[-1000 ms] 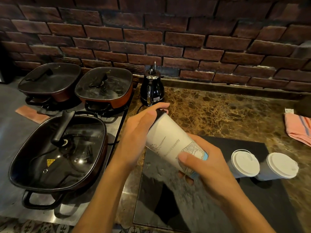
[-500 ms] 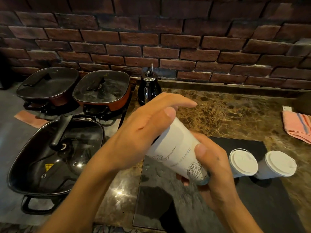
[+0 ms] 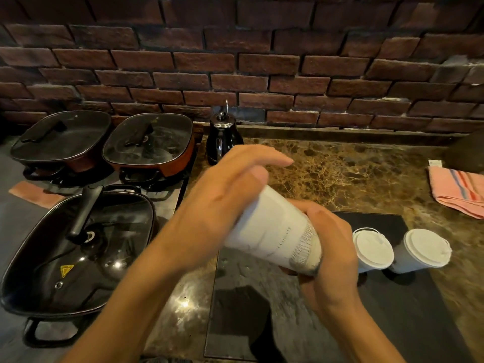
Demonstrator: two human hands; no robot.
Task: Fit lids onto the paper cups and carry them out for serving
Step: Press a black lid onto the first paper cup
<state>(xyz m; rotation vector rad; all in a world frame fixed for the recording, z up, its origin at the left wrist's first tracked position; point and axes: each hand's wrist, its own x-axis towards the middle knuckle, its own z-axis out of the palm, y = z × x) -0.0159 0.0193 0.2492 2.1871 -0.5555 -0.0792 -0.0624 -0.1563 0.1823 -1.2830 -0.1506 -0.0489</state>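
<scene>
A white printed paper cup (image 3: 275,231) is held tilted above the black tray (image 3: 392,310), its top pointing up and left. My right hand (image 3: 332,252) grips its lower end. My left hand (image 3: 222,203) lies over the cup's top with fingers stretched out and the thumb along the side. The top and any lid on it are hidden under that palm. Two more paper cups with white lids (image 3: 373,248) (image 3: 424,247) stand side by side on the tray to the right.
A black kettle (image 3: 222,140) stands by the brick wall. Three lidded electric pans (image 3: 78,252) (image 3: 149,142) (image 3: 60,137) fill the left counter. A pink striped cloth (image 3: 458,189) lies at the right on the marble counter.
My left hand went from holding the cup's top edge with bent fingers to lying flat over it with fingers stretched. The cup stays tilted in my right hand.
</scene>
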